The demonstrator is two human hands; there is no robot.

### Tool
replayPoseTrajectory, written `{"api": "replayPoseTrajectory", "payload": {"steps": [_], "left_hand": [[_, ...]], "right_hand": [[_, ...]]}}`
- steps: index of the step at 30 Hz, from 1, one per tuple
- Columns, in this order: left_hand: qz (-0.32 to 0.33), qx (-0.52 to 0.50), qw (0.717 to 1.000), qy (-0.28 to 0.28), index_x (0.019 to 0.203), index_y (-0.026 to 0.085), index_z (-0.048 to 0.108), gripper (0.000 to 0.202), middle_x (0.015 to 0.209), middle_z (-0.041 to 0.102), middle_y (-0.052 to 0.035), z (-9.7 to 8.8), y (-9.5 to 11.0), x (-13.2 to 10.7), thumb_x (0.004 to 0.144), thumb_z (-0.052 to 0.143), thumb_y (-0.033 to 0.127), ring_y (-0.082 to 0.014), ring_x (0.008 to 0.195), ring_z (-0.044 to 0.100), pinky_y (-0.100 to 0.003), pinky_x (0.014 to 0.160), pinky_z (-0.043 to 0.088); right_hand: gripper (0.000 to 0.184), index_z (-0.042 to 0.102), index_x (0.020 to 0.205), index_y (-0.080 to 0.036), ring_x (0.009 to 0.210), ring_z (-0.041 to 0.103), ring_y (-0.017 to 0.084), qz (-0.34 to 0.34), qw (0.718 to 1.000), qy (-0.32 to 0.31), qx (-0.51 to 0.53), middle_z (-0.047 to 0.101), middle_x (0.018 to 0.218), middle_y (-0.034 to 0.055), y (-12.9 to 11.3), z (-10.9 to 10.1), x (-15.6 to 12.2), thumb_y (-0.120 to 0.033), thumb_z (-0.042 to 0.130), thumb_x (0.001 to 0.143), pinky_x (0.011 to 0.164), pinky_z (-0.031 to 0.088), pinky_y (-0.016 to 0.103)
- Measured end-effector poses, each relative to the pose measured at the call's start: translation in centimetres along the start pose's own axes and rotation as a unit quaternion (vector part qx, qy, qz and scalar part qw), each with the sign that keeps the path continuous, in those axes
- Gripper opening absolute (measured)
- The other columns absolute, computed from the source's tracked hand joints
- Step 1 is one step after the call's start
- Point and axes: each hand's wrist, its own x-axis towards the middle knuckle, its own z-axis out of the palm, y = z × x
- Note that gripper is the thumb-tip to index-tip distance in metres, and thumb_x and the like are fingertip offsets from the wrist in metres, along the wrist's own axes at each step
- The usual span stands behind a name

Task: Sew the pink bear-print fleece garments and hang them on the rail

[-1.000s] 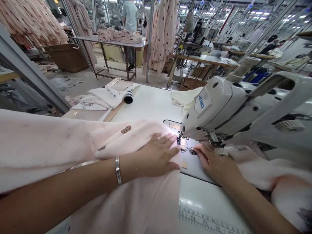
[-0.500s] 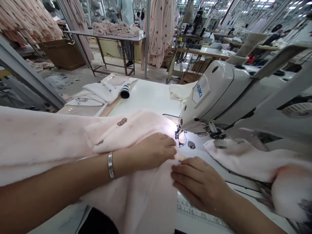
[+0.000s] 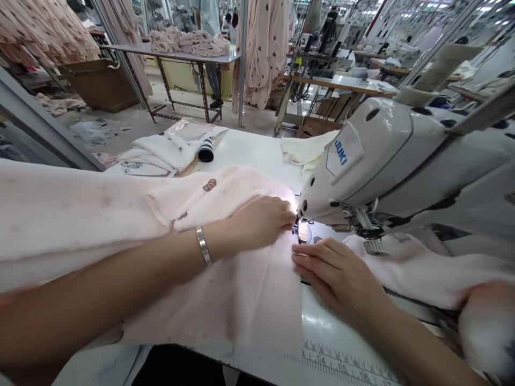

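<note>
Pale pink plush fabric (image 3: 265, 300) with small brown prints spreads across the table, its right edge running up to the needle of a white sewing machine (image 3: 362, 145). My left hand (image 3: 261, 222) lies on top of the cloth, fingers curled and closed on it just left of the lit presser foot (image 3: 296, 222). Below the foot, my right hand (image 3: 336, 271) touches the fabric's right edge with its fingertips. Its fingers are stretched out side by side; the thumb is partly hidden. The needle tip is too small to make out.
Folded white cloth (image 3: 161, 153) and a black-and-white striped cone (image 3: 206, 150) lie beyond the fabric. Another pink piece (image 3: 418, 262) sits right, under the machine arm. A printed ruler scale (image 3: 341, 367) runs along the front edge. Behind stands a table (image 3: 137, 49) bearing pink bundles.
Both hands and the pink fabric have moved away from me and slightly right, toward the presser foot. More of the front edge of the table shows. The view has also shifted a little.
</note>
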Motion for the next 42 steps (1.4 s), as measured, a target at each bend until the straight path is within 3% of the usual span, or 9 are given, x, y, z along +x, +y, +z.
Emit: {"api": "replayPoseTrajectory", "payload": {"steps": [3, 6, 10, 14, 18, 23, 28, 35, 42], "left_hand": [[-0.046, 0.007, 0.999, 0.012, 0.092, 0.016, 0.056, 0.010, 0.091, 0.062, -0.0027, -0.3, 0.3, -0.4, 0.089, 0.046, 0.015, -0.0163, 0.086, 0.056, -0.031, 0.082, 0.040], [-0.063, 0.024, 0.998, 0.013, 0.115, 0.014, 0.049, 0.026, 0.121, 0.056, -0.0090, 0.0, 0.2, -0.8, 0.091, 0.047, 0.022, -0.0212, 0.113, 0.050, -0.039, 0.097, 0.035], [-0.073, 0.035, 0.996, -0.026, 0.133, 0.010, 0.035, 0.041, 0.143, 0.038, -0.0143, 0.9, -1.3, 0.7, 0.096, 0.036, 0.027, -0.0237, 0.132, 0.034, -0.047, 0.106, 0.026], [-0.068, 0.039, 0.996, -0.042, 0.131, 0.009, 0.037, 0.038, 0.142, 0.040, -0.0140, 1.0, -3.9, 4.8, 0.096, 0.033, 0.023, -0.0221, 0.132, 0.035, -0.045, 0.107, 0.027], [-0.098, 0.051, 0.994, -0.018, 0.114, 0.007, 0.049, 0.026, 0.120, 0.056, -0.0145, -0.1, -4.3, 6.6, 0.091, 0.038, 0.011, -0.0221, 0.112, 0.050, -0.039, 0.097, 0.036], [-0.131, 0.022, 0.991, 0.008, 0.090, 0.013, 0.054, 0.014, 0.088, 0.058, -0.0069, -2.3, 1.3, 1.4, 0.082, 0.043, 0.009, -0.0192, 0.082, 0.052, -0.032, 0.070, 0.042], [-0.038, 0.005, 0.999, -0.028, 0.086, 0.014, 0.054, 0.015, 0.084, 0.054, -0.0066, -2.1, 6.3, -4.4, 0.084, 0.049, 0.028, -0.0201, 0.078, 0.047, -0.036, 0.072, 0.042], [-0.129, -0.085, 0.986, 0.069, 0.078, 0.015, 0.049, 0.018, 0.074, 0.053, -0.0019, -0.8, 5.2, -4.8, 0.089, 0.036, 0.017, -0.0137, 0.070, 0.047, -0.027, 0.063, 0.040], [-0.055, 0.033, 0.996, 0.055, 0.075, 0.016, 0.049, 0.018, 0.074, 0.054, -0.0019, -0.3, 5.8, -5.0, 0.089, 0.038, 0.018, -0.0160, 0.069, 0.046, -0.038, 0.081, 0.040]], "right_hand": [[0.024, 0.060, 0.109, -0.014, 0.096, 0.055, 0.022, -0.037, 0.999, 0.002, -0.021, 0.063, 0.113, 0.0115, -1.3, -0.4, 0.0, -0.019, 0.058, 0.086, 0.078, 0.047, 0.039], [0.029, 0.059, 0.113, -0.014, 0.113, 0.051, 0.026, -0.070, 0.996, -0.026, -0.039, 0.060, 0.122, 0.0111, -2.3, -0.7, -0.2, -0.025, 0.059, 0.086, 0.086, 0.045, 0.042], [0.021, 0.062, 0.108, -0.020, 0.112, 0.054, 0.024, -0.045, 0.994, -0.036, -0.094, 0.063, 0.118, 0.0035, -0.5, -0.8, -1.0, -0.022, 0.053, 0.089, 0.085, 0.045, 0.039], [0.026, 0.059, 0.114, -0.021, 0.105, 0.059, 0.024, 0.012, 0.986, -0.029, -0.164, 0.063, 0.119, 0.0051, 2.9, -1.0, -1.8, -0.020, 0.050, 0.090, 0.079, 0.049, 0.037], [0.025, 0.059, 0.112, -0.018, 0.098, 0.061, 0.024, 0.001, 0.987, 0.016, -0.159, 0.066, 0.108, 0.0080, 2.7, -0.9, -1.4, -0.015, 0.053, 0.087, 0.075, 0.050, 0.036], [0.023, 0.059, 0.105, -0.014, 0.087, 0.057, 0.019, -0.014, 0.999, -0.008, -0.031, 0.063, 0.092, 0.0073, 0.3, -0.3, 0.5, -0.006, 0.051, 0.084, 0.074, 0.049, 0.035], [0.017, 0.060, 0.095, -0.014, 0.083, 0.052, 0.019, -0.003, 0.999, -0.031, 0.030, 0.059, 0.087, 0.0077, 0.0, 0.2, 1.0, -0.009, 0.048, 0.084, 0.071, 0.045, 0.036], [0.024, 0.061, 0.097, -0.022, 0.083, 0.051, 0.019, -0.008, 0.999, -0.045, 0.024, 0.058, 0.093, 0.0068, -0.6, -0.4, 1.1, -0.012, 0.045, 0.083, 0.072, 0.040, 0.035], [0.008, 0.054, 0.082, -0.017, 0.068, 0.049, 0.016, 0.065, 0.998, 0.005, -0.002, 0.058, 0.072, 0.0025, -1.1, 0.4, 1.4, -0.021, 0.050, 0.086, 0.065, 0.035, 0.032]]}}
